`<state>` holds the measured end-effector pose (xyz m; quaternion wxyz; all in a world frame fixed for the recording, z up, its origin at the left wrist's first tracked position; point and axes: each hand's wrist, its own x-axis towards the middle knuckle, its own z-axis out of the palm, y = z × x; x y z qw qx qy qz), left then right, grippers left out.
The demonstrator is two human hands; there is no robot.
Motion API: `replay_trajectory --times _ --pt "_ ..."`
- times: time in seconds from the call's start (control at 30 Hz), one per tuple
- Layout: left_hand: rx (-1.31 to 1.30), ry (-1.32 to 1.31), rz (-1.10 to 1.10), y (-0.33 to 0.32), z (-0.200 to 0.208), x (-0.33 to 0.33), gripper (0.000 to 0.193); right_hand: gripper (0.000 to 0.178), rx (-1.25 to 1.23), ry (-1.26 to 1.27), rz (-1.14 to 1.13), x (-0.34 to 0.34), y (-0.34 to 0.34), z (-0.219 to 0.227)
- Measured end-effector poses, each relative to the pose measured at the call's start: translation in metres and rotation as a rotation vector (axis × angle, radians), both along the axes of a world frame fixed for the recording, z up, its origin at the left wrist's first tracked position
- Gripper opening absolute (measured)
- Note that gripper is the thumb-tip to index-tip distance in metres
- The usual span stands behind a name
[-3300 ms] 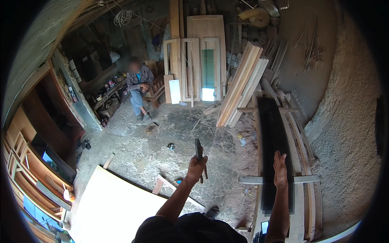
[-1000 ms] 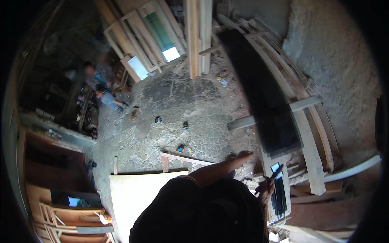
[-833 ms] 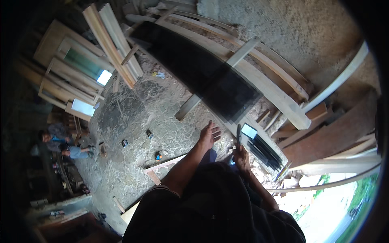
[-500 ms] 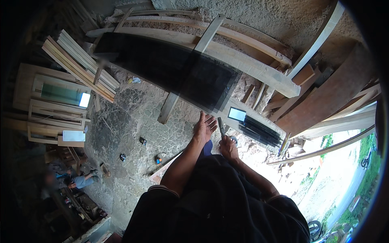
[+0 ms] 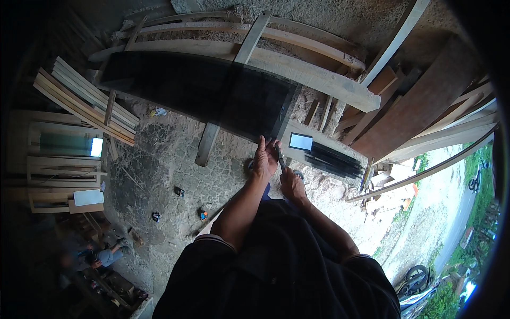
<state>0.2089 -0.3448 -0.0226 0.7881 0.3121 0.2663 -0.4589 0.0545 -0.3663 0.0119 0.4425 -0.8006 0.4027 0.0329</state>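
Tool [image 5: 280, 160] is held upright at body centre, just beyond the lap, its dark head pointing away from the wearer and toward the near corner of the sheets [image 5: 255, 101]. Right hand [image 5: 292, 186]: fingers wrapped about the tool's lower end, grip closed. Left hand [image 5: 264, 162]: fingers extended, thumb apart, palm turned toward the tool; the fingertips lie just beside its head, and contact cannot be confirmed from this view. Exact tool type is too small to tell. Judged by its look, the tool is rigid, compact, of moderate weight and not easily damaged; hold it by the lower end, as the right hand does, and keep fingers clear of the head. The sheets, dark and flat, lie stacked with edges slightly offset across a crosspiece [image 5: 208, 143], alongside a thick beam [image 5: 319, 77]. They appear to be glass: treat as stiff, smooth, heavy as a stack, brittle at corners and possibly sharp along edges. Take hold of one sheet at a time, both hands on opposite long edges, with no load on the corners. To the right of the sheets, a plank [image 5: 340, 149] carries a bright rectangle [image 5: 301, 141] and narrow black strips [image 5: 337, 164]; the strips look slender and likely to snap, so support them along their length.
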Motion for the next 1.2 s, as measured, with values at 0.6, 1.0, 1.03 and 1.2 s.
replay_trajectory --times 0.6,1.0,1.03,1.2 --pt "-0.029 0.002 -0.059 -0.008 -0.020 0.005 0.060 0.035 -0.069 -0.049 -0.010 0.003 0.003 -0.019" --pt "-0.072 -0.004 -0.065 -0.016 -0.021 0.004 0.069 0.033 -0.114 -0.044 0.016 0.003 -0.002 -0.011" --pt "-0.077 -0.011 -0.063 -0.015 -0.022 0.005 0.071 0.033 -0.104 -0.033 0.012 0.004 -0.002 -0.009" --pt "-0.080 -0.032 -0.070 -0.016 -0.016 0.003 0.080 0.035 -0.089 -0.007 0.022 0.003 -0.004 -0.001"
